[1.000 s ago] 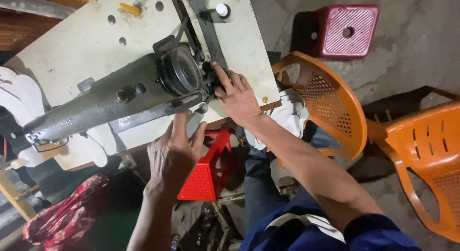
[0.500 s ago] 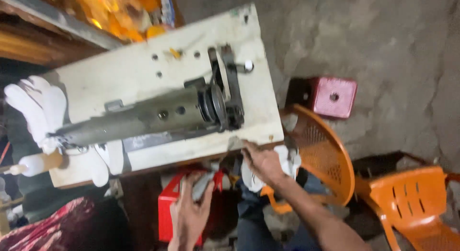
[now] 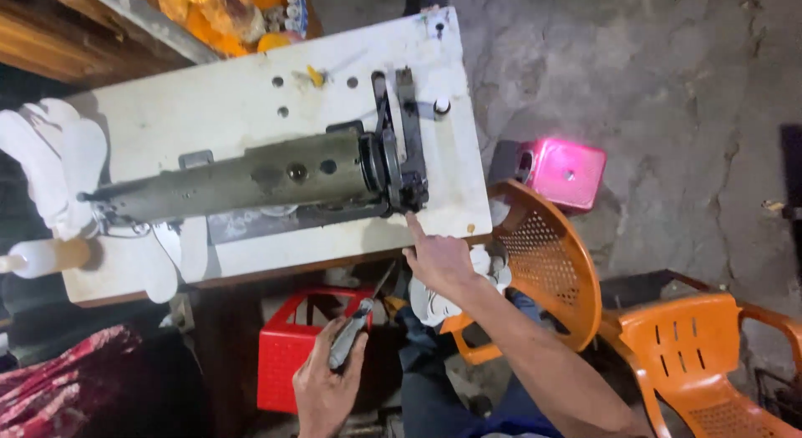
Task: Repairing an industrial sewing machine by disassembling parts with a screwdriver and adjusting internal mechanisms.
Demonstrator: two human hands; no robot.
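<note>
Screwdriver (image 3: 355,325): gripped in closed left hand (image 3: 327,386), below desk (image 3: 242,104) edge; right hand (image 3: 441,262), forefinger extended, touches sewing machine (image 3: 267,177).

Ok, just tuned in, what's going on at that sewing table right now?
A person is bent over a sewing machine on a white table. The right hand rests at the table's near edge, its forefinger touching the machine's wheel end. The left hand is lower down, in front of a red crate, gripping a slim tool with a grey handle. Two orange chairs stand to the right, with a pink stool behind them.
</note>
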